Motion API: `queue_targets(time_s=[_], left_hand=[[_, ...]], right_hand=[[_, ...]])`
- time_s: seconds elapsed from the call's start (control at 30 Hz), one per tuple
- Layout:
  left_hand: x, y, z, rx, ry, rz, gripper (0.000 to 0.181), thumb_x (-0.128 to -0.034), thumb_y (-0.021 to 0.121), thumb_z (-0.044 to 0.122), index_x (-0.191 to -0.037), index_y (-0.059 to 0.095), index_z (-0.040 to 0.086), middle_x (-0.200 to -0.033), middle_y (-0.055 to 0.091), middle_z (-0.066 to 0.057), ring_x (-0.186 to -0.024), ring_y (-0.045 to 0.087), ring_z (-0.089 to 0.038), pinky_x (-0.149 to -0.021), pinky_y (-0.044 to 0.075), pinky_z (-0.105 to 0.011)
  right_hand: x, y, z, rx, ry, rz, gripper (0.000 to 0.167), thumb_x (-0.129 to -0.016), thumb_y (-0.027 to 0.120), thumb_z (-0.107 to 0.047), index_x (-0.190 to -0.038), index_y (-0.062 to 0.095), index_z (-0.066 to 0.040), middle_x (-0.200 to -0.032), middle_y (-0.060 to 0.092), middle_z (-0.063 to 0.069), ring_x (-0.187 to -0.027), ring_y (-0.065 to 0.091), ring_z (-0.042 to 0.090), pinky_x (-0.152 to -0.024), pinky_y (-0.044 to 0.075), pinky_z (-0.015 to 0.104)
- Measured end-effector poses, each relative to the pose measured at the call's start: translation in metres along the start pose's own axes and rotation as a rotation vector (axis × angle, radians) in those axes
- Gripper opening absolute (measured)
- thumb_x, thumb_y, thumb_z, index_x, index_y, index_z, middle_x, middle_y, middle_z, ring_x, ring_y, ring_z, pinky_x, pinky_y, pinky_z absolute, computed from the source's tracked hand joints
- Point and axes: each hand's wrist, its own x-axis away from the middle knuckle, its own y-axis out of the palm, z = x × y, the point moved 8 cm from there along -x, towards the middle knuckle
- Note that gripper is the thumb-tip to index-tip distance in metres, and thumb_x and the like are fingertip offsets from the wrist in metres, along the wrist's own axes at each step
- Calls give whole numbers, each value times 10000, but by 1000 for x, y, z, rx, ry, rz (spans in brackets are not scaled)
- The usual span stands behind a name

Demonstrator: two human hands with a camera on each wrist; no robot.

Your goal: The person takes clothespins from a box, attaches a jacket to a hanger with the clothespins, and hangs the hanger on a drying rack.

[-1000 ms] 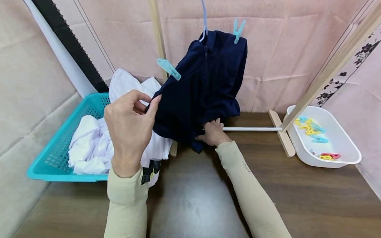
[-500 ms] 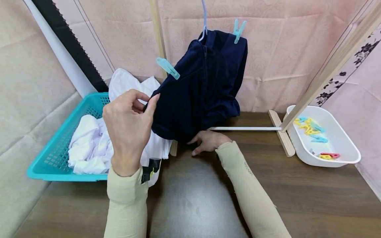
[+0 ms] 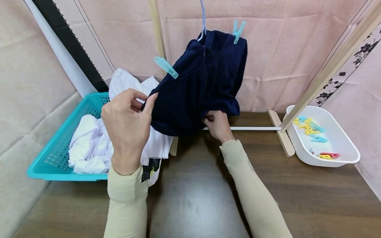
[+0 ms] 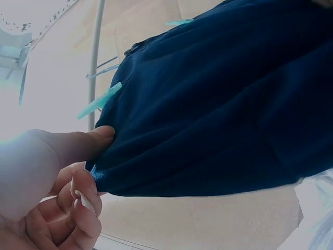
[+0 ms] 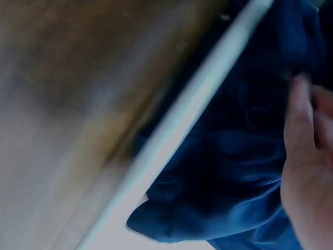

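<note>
A dark navy garment with a zip (image 3: 190, 86) hangs from a light blue hanger (image 3: 203, 19). Two light blue clothespegs are on it, one at its left edge (image 3: 166, 67) and one at its upper right (image 3: 238, 32). My left hand (image 3: 128, 122) pinches the garment's left edge between thumb and fingers, pulling it out sideways; the left wrist view shows the thumb (image 4: 86, 143) on the cloth. At the lower hem, my right hand (image 3: 218, 125) holds the fabric with bent fingers, its fingertips partly hidden. Blurred, the right wrist view has the thumb (image 5: 300, 114) against the cloth.
A turquoise basket (image 3: 50, 158) with white clothes (image 3: 90, 145) stands at left. At right, a white tub (image 3: 342, 138) contains yellow, blue and red clothespegs. A white bar (image 3: 256, 128) runs low behind my right hand to a wooden stand (image 3: 282, 135).
My right hand dropped below the hem with its fingers stretched, then came up to the hem again. My left hand and the garment's left edge shifted slightly left.
</note>
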Motion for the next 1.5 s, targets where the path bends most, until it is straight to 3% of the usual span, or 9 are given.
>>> queue_targets(time_s=[0.13,0.3,0.53,0.8,1.0,1.17,1.33,1.43,1.5], left_hand=[[0,1,-3,-29,-24,-9,340,-923,764,305,-815,748,-16,-661,659,-178,-615,618,-312,-656,402,-355],[0,3,-9,-31,-69,-87,268,-952,729,238,-912,737,-27,-815,709,-188,-707,670,-323,-705,455,-382],[1,3,-14,-4,-110,-167,182,-964,704,167,-999,743,-7,-894,743,-156,-713,699,-303,-695,451,-327],[3,5,-13,-21,-127,-237,181,-966,706,183,-1035,749,22,-926,742,-130,-730,703,-289,-703,491,-339],[5,-3,-15,-48,-164,-318,290,-991,668,286,-1173,721,67,-1031,733,-131,-825,707,-303,-743,562,-424],[6,-13,-25,-50,-205,-412,351,-1031,588,337,-1274,667,96,-1135,699,-137,-975,674,-310,-813,565,-477],[3,-18,-48,-133,-111,-581,354,-1061,522,241,-1326,596,19,-1220,613,-218,-1144,556,-385,-910,494,-545],[-1,-14,-72,-206,-31,-774,370,-1062,490,173,-1360,531,-43,-1313,519,-294,-1268,412,-470,-1014,381,-598],[-2,-10,-95,-266,-38,-930,443,-1055,509,193,-1418,458,-57,-1395,429,-335,-1321,311,-516,-1049,322,-644]], right_hand=[[2,21,0,104,-43,-186,281,-1033,602,-262,-1259,724,-148,-1294,707,100,-1190,666,271,-1027,521,423],[10,35,0,251,16,-373,489,-1046,564,-362,-1487,538,-153,-1497,558,133,-1379,528,351,-1155,413,494],[11,33,-9,375,-30,-290,424,-1033,574,-404,-1320,677,-110,-1386,639,147,-1313,529,408,-1102,357,551],[18,43,-1,456,15,-371,641,-1027,476,-579,-1556,439,-218,-1650,293,199,-1461,266,447,-1104,271,598],[30,20,-20,395,38,-493,570,-1038,529,-477,-1489,531,-128,-1539,504,132,-1432,395,371,-1178,306,543],[45,18,-55,267,-81,-601,329,-1047,559,-379,-1080,747,-111,-981,708,38,-879,662,168,-810,543,336],[58,36,-90,123,-174,-640,327,-1059,547,-361,-838,685,-163,-776,664,9,-671,655,138,-620,509,255],[60,51,-102,50,-163,-604,371,-1064,533,-374,-816,675,-138,-815,694,70,-710,721,205,-630,536,267],[61,62,-106,13,-139,-585,402,-1063,526,-396,-811,672,-118,-814,694,92,-700,733,213,-622,538,276]])
